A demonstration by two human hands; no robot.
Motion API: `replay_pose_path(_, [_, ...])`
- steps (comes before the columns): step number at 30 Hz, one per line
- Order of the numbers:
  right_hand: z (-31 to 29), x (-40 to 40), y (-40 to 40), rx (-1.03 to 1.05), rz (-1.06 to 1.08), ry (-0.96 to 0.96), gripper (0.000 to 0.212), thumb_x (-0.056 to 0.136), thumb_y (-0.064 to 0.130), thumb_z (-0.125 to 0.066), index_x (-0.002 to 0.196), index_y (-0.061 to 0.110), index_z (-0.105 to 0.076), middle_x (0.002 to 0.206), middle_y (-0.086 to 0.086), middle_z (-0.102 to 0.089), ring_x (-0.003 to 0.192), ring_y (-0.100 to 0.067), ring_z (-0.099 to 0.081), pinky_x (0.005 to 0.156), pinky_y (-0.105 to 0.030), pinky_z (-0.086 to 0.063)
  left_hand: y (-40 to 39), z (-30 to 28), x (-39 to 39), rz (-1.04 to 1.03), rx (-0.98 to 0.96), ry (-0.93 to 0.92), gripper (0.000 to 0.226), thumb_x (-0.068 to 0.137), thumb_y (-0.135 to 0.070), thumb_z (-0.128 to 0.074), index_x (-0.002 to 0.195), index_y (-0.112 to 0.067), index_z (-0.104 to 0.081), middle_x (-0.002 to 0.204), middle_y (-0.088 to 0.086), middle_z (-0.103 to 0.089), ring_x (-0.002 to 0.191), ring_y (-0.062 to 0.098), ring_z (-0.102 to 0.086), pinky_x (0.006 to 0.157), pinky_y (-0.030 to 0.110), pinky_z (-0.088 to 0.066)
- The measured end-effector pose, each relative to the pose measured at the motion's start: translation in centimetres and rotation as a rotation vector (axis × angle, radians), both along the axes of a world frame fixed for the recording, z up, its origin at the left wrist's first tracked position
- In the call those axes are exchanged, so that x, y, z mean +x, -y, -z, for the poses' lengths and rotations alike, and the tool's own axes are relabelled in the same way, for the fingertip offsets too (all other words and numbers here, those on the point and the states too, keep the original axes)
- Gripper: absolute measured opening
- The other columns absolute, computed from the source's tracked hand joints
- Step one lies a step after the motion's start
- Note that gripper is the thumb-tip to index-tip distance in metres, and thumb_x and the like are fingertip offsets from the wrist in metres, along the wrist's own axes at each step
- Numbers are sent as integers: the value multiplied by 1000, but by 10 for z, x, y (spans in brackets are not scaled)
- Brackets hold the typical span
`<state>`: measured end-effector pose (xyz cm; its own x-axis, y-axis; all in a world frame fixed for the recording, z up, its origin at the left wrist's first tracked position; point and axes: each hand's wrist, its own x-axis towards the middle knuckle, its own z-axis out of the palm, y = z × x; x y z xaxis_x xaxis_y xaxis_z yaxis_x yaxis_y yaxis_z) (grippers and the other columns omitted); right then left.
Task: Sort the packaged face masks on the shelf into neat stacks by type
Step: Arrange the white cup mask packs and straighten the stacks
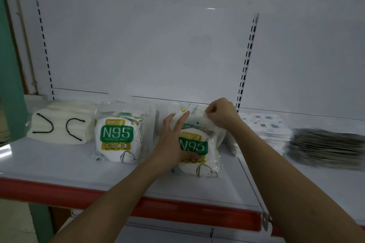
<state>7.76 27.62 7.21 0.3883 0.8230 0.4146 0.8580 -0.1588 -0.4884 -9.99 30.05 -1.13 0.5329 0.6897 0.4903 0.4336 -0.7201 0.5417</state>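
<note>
Shelf (59,165): white and flat, with a red strip along the front edge, running across the lower half of the frame.
Left hand (173,144): middle of the frame, laid flat with fingers straight and spread, pressing down on the N95 pack (197,152).
Right hand (221,114): just right of the middle and a bit higher, fingers curled, pinching the top edge of the clear pack (195,118).
N95 pack: clear bag with a green N95 label and a round white mask inside, lying on the shelf under the left hand, middle of the frame.
Clear pack: lying behind and partly on top of the N95 pack, up by the back wall, held at its top edge.
Second N95 pile (118,138): left of the middle, same green label, more bags tucked behind.
White masks (61,126): far left, a flat stack with black ear loops on top.
Patterned packs (266,126): right side, a low stack with blue shapes on white.
Dark packs (325,148): far right, a grey stack, blurry.
Back wall (148,45): plain white, with two slotted strips running up.
</note>
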Motion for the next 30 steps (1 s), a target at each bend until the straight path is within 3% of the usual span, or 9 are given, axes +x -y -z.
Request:
replay_pose_path(3, [-1,-4,-3,104,18,-25,27,94,2,-50,99,10,-76,106,-5,-73,85,-19,-64,76,-31,-55,-12,2,2,-87,79,-53,124,59,-61,-85,154,-46,-5,158,-7,9,148,24,-10,114,39,-26])
replay_pose_path(7, [3,-4,-2,61,-18,-140,29,97,14,-50,101,-5,-71,104,-19,-72,75,-18,-56,69,-32,-49,-15,7,-7,-214,370,-264,120,59,-94,-46,151,-46,12,160,1,17,149,34,16,118,60,-4])
replay_pose_path(9, [-1,-3,3,55,-67,-191,26,96,18,-55,102,0,-73,103,-14,-72,85,-20,-62,78,-35,-53,-13,7,-15,-140,493,-347,118,56,-100,-31,148,-49,23,161,2,19,149,33,19,118,67,-3])
replay_pose_path(12, [-5,-3,10,-40,-91,-233,20,94,10,-58,104,2,-74,106,-10,-72,93,-21,-64,87,-38,-57,-9,3,-18,-52,457,-488,121,60,-90,-47,145,-49,29,158,-2,23,149,28,23,118,62,-9])
replay_pose_path(15, [-2,-5,12,-166,-64,-230,26,93,1,-50,105,5,-74,92,-3,-65,80,-19,-59,72,-33,-56,-6,-2,-13,9,451,-400,123,65,-65,-79,156,-39,0,156,-6,5,147,24,7,114,56,-29])
replay_pose_path(18, [-8,0,11,-107,-46,-199,30,90,-7,-50,92,7,-77,94,-8,-69,89,-24,-63,78,-32,-57,-14,-1,-13,52,597,-300,123,54,-54,-90,153,-34,-19,153,-1,-12,144,28,-10,103,57,-42])
replay_pose_path(22, [-14,2,8,61,-41,-187,32,91,-7,-51,81,12,-75,90,-6,-69,78,-24,-62,63,-27,-53,-26,-1,-21,10,638,-351,125,53,-56,-89,151,-34,-16,153,4,-14,144,32,-9,101,60,-42])
replay_pose_path(26, [-4,-1,6,15,-94,-184,27,94,1,-50,90,9,-75,97,-11,-73,95,-36,-67,87,-44,-58,-27,5,-18,-8,508,-476,118,73,-59,-76,152,-42,9,157,-2,9,148,27,16,116,55,-24])
replay_pose_path(30, [-4,-10,5,107,31,-242,40,101,37,-46,122,7,-62,126,-15,-61,115,-34,-57,99,-48,-48,-31,10,-8,-38,467,-448,116,75,-66,-71,146,-45,19,158,-3,13,149,29,18,117,57,-23])
